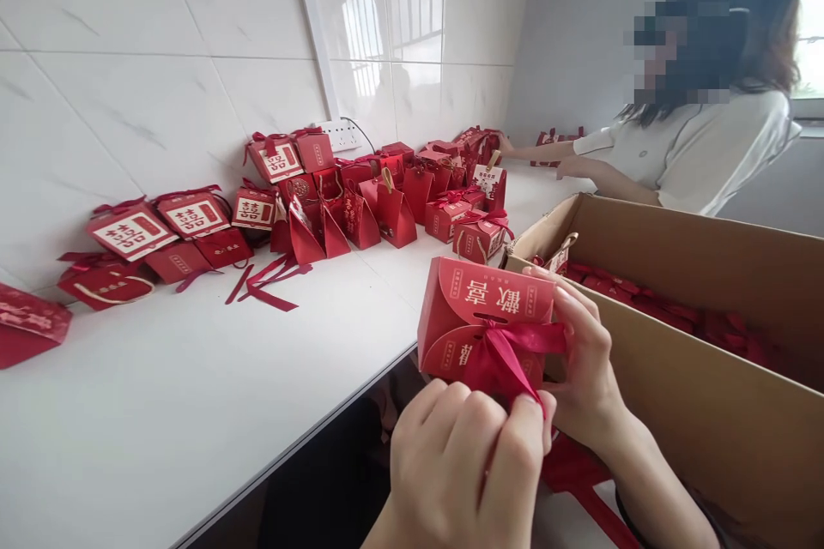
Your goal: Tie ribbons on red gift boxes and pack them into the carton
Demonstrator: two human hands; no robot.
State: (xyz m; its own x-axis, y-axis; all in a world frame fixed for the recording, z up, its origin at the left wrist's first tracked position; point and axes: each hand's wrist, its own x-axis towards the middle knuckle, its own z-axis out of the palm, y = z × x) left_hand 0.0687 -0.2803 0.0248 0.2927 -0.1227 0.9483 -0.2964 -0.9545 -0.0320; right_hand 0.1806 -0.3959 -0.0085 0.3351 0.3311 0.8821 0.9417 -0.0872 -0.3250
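Observation:
A red gift box with pale Chinese characters is raised above the table's front edge, tilted toward me. My right hand grips it at its right side, fingers partly hidden behind the box. A shiny crimson ribbon passes through the slots where the top flaps meet. One end of it runs to the right hand's fingers. Below the box, my left hand is closed, pinching the other ribbon end between thumb and forefinger.
Along the wall, the white table holds several finished red boxes and loose ribbon strips. A large cardboard carton with red packages stands on the right. Behind it, a person in white reaches toward boxes at the far end.

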